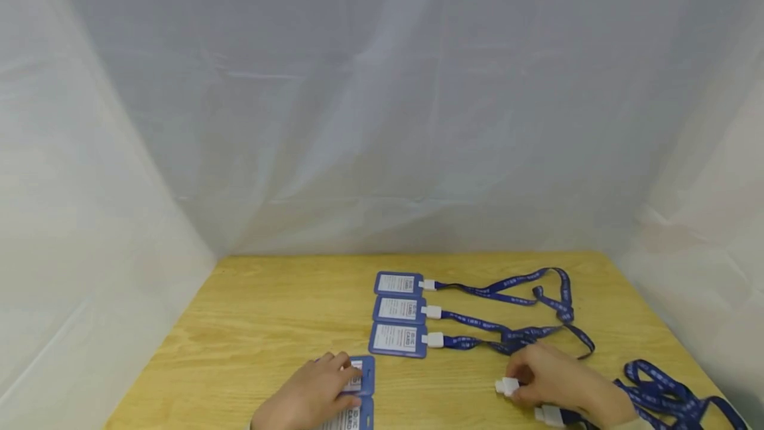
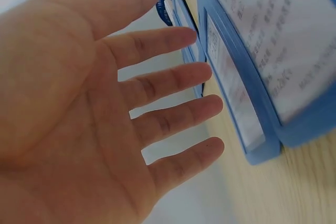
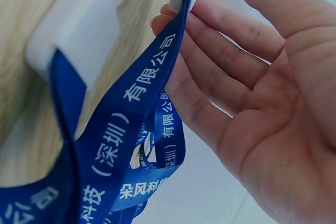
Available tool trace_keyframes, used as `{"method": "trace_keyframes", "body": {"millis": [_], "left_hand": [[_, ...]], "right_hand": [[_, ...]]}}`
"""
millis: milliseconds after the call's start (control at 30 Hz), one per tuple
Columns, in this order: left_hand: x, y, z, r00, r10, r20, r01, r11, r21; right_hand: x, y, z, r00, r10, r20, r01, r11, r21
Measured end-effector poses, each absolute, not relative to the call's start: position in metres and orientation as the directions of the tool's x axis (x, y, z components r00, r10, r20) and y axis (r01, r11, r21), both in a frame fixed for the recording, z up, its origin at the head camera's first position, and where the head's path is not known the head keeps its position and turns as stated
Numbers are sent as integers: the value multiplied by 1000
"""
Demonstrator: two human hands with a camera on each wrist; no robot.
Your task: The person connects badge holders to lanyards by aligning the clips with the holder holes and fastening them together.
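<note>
Two blue-framed badge holders, an upper one [image 1: 368,380] and a lower one [image 1: 367,415], lie at the table's front. My left hand [image 1: 313,390] is over them, partly covering both. Its fingers are extended and spread in the left wrist view, fingertips close to the nearer badge holder [image 2: 233,85]. To the right, my right hand [image 1: 558,380] pinches the white clip [image 1: 508,387] of a lanyard between thumb and fingers. From that clip the printed blue strap [image 3: 131,98] trails down in the right wrist view. Beside it is a second lanyard's white clip [image 1: 550,415].
Farther back, three badge holders [image 1: 397,340] lie stacked in a column, each joined by a white clip to a blue lanyard [image 1: 513,290] stretching right. Loose lanyard straps [image 1: 668,397] are heaped at the front right. White sheeting [image 1: 382,118] surrounds the wooden table [image 1: 262,310].
</note>
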State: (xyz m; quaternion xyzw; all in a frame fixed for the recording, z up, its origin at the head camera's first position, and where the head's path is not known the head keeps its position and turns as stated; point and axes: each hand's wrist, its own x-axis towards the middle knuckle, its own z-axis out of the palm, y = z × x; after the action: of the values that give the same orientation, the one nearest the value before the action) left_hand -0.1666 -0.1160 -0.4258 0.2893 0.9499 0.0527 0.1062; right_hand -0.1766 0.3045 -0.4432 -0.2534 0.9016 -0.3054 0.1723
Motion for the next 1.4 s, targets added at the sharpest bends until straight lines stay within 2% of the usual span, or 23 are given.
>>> {"method": "trace_keyframes", "body": {"millis": [267,400,1133,1400], "left_hand": [[-162,-120,-425,-789,590,-170,580,807,111],[-163,-118,-426,-786,579,-217,569,815,113],[-166,-107,-426,-761,561,-327,541,826,158],[-166,-104,-423,-752,594,-284,578,802,147]], "right_hand": [[-178,301,-440,-800,-598,-52,-462,667,-584],[-179,298,-440,-785,-620,-19,-499,649,-574],[-183,281,-439,-793,-609,1,-513,668,-539],[-185,276,-443,-792,-611,-17,-493,655,-573]]}}
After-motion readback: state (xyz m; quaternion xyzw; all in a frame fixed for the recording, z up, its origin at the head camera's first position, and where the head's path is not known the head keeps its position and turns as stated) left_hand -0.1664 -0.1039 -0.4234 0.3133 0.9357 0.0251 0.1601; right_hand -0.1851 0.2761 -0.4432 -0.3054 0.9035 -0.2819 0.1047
